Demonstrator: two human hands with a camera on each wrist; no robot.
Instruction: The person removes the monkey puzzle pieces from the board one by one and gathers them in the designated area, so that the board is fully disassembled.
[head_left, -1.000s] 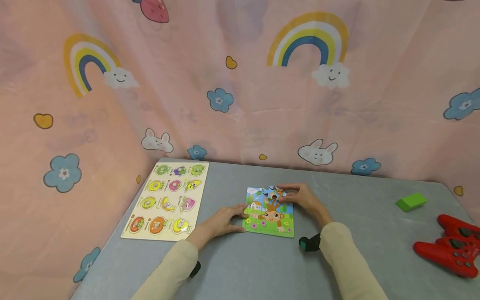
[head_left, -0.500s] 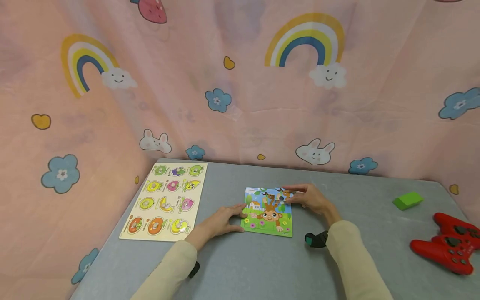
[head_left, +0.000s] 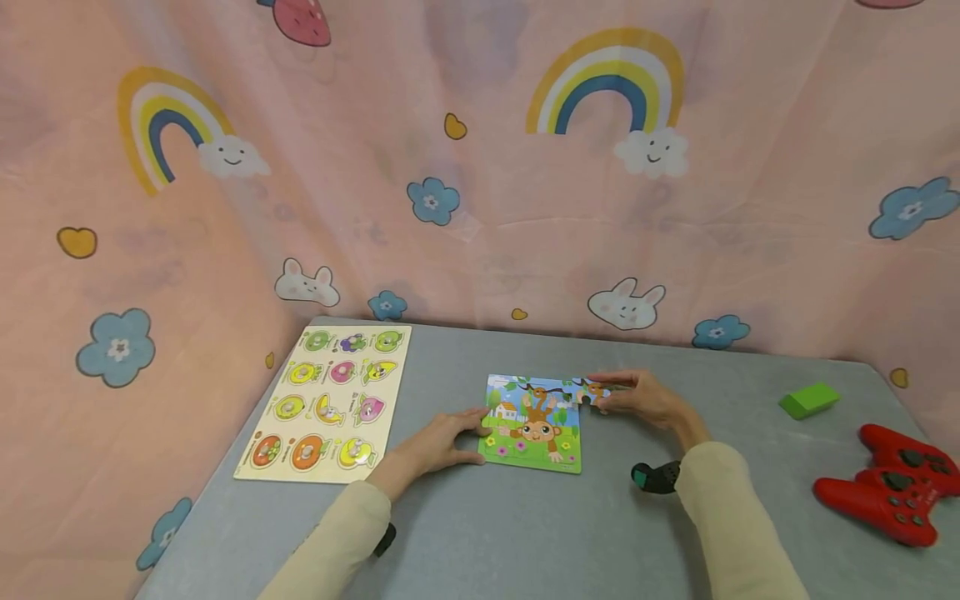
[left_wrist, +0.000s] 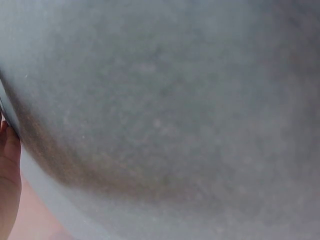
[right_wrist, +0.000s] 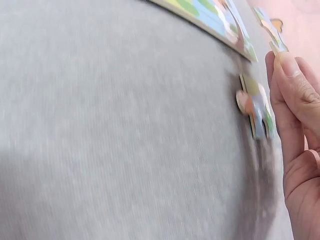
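A square jigsaw puzzle (head_left: 531,425) with a cartoon monkey lies on the table. My left hand (head_left: 442,442) rests at its left edge, index finger and thumb spread along the border; in the left wrist view only part of that left hand (left_wrist: 10,170) shows. Just past the puzzle's upper right corner, my right hand (head_left: 648,400) pinches a puzzle piece (head_left: 592,392) between thumb and fingers. In the right wrist view, the pinched piece (right_wrist: 270,29) stands tilted above the thumb tip. A second puzzle piece (right_wrist: 258,107) shows close beside the fingers, below the puzzle's corner.
A cream fruit peg board (head_left: 322,408) lies on the left of the grey table (head_left: 525,533). A green block (head_left: 809,401) and a red game controller (head_left: 892,487) lie on the right. A pink patterned curtain (head_left: 495,267) hangs behind the table.
My right hand has moved right, drawing the puzzle piece from over the puzzle's upper right part to beside its corner. More of the picture shows there now. The left hand stays at the left edge.
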